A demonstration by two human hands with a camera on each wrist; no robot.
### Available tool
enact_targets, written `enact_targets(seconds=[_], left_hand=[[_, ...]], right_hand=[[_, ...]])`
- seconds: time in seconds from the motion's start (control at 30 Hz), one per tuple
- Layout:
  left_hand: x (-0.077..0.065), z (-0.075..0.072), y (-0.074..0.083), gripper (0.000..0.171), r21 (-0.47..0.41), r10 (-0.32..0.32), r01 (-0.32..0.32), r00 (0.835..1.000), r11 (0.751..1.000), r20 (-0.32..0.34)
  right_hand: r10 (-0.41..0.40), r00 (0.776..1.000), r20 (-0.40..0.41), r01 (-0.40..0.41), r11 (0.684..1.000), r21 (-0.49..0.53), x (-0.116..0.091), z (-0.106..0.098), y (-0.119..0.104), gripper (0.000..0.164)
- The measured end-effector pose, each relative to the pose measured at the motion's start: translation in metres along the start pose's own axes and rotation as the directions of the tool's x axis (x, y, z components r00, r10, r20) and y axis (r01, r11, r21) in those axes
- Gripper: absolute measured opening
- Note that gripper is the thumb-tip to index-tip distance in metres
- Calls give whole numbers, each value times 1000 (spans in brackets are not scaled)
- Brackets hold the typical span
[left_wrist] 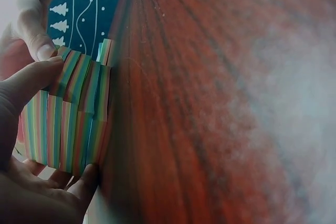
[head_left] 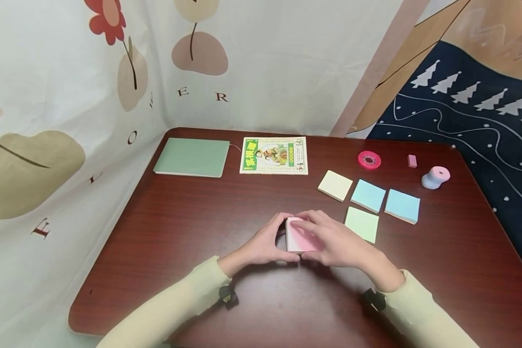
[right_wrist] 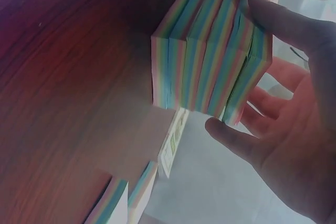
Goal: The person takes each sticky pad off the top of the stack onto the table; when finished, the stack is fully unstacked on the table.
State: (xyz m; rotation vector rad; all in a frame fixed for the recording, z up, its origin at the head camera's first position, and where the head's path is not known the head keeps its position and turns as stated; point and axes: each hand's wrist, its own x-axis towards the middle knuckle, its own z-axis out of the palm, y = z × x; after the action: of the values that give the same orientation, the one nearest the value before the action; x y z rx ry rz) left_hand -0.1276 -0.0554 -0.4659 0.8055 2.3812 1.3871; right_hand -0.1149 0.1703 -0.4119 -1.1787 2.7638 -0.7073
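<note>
A stack of several sticky note pads (head_left: 295,240) stands near the front middle of the table, a pink sheet on top. Its sides show rainbow stripes in both wrist views, and the layers (right_wrist: 210,51) sit slightly uneven. My left hand (head_left: 265,241) grips the stack from the left, thumb on the near side and fingers around the far side. From the right, my right hand (head_left: 337,239) holds the upper part, with its thumb at the near edge and fingers reaching over the top. Both thumbs nearly meet in the left wrist view.
Right of the stack lie loose pads: cream (head_left: 335,185), blue (head_left: 368,195), another blue (head_left: 402,205) and green (head_left: 362,224). Farther back are a green notebook (head_left: 193,157), an illustrated booklet (head_left: 274,155), a pink ring-shaped roll (head_left: 369,160), a small pink block (head_left: 412,161) and a pink-topped container (head_left: 436,178).
</note>
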Motion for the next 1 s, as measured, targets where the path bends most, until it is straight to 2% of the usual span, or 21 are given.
enact_targets(seconds=[0.13,0.3,0.43,0.6,0.73,1.0], left_hand=[[1,0,0,86,-39,1,-1,1000,999,4],[1,1,0,84,-57,3,-3,1000,998,-1],[1,1,-1,83,-46,5,-5,1000,999,-7],[1,1,0,83,-34,-5,5,1000,999,-4],[1,1,1,83,-25,-11,10,1000,1000,-3],[-1,1,0,83,3,-28,28,1000,1000,-5]], right_hand=[[45,999,-14,-45,999,-3,-9,-8,3,71],[152,987,-47,-151,988,22,-32,-28,19,72],[270,959,-90,-266,963,50,-60,-45,46,73],[382,915,-127,-382,924,30,-98,-58,81,72],[428,892,-144,-432,902,10,-122,-58,101,71],[459,884,-88,-461,887,-1,-138,-45,114,69]])
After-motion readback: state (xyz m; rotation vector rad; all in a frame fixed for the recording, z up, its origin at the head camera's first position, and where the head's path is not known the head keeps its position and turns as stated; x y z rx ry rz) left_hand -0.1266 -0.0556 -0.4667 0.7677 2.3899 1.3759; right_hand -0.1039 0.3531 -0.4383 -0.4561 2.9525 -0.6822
